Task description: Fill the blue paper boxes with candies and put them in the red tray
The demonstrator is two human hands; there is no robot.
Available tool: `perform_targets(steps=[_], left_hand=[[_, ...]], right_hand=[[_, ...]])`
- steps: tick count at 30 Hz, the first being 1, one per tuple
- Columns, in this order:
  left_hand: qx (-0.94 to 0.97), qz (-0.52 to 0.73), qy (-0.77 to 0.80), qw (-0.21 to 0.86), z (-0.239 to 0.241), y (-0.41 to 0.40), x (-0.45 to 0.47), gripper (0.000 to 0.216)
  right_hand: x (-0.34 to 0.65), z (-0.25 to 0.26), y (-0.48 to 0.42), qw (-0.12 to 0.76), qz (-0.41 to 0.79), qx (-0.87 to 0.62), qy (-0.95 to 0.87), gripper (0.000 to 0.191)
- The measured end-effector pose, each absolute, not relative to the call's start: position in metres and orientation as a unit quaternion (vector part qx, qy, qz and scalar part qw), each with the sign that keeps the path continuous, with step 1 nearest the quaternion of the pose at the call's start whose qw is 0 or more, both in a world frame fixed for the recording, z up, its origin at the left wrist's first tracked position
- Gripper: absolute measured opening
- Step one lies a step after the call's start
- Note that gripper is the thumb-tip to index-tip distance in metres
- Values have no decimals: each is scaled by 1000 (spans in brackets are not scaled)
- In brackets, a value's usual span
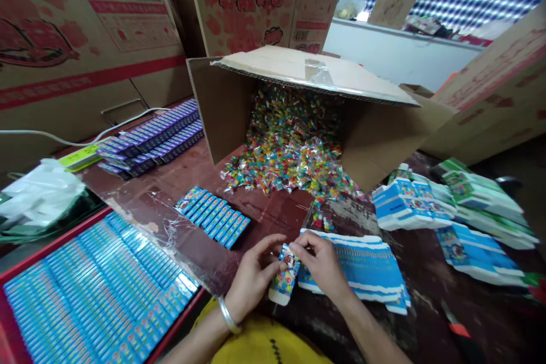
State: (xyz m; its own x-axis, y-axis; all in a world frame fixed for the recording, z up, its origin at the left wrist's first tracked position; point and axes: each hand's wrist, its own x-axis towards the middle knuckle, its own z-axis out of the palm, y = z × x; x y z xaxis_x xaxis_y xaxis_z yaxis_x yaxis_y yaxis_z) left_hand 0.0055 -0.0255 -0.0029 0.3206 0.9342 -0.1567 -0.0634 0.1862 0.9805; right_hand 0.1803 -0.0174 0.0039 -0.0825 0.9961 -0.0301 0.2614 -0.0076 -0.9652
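Note:
My left hand (pixel 255 277) and my right hand (pixel 322 264) meet over the table's near edge, both closed on one small blue printed box (pixel 285 280). The left hand grips its side; the right hand's fingertips pinch its top end. A silver bangle (pixel 228 315) circles my left wrist. Under my right hand lies a fanned stack of flat blue box blanks (pixel 367 267). A short row of filled blue boxes (pixel 213 216) sits just ahead of my left hand.
A tipped cardboard carton (pixel 298 77) spills small wrapped candies (pixel 290 153) onto the table. A red tray (pixel 25 266) of packed blue boxes fills the near left. Purple boxes (pixel 149 136) lie at far left, more blue and green blanks (pixel 464 210) at right.

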Motion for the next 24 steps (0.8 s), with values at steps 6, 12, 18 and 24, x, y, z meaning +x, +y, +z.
perform_targets(steps=[6, 12, 18, 24], left_hand=[[454, 401, 433, 668, -15, -23, 5, 24], [438, 412, 461, 652, -15, -17, 7, 26], [392, 372, 442, 716, -7, -20, 7, 50], [444, 342, 459, 690, -17, -18, 1, 31]], right_hand=[[197, 8, -20, 364, 446, -521, -630, 14], [266, -8, 42, 235, 202, -687, -657, 22], [272, -35, 69, 216, 210, -680, -668, 10], [266, -25, 62, 258, 234, -660, -665, 14]])
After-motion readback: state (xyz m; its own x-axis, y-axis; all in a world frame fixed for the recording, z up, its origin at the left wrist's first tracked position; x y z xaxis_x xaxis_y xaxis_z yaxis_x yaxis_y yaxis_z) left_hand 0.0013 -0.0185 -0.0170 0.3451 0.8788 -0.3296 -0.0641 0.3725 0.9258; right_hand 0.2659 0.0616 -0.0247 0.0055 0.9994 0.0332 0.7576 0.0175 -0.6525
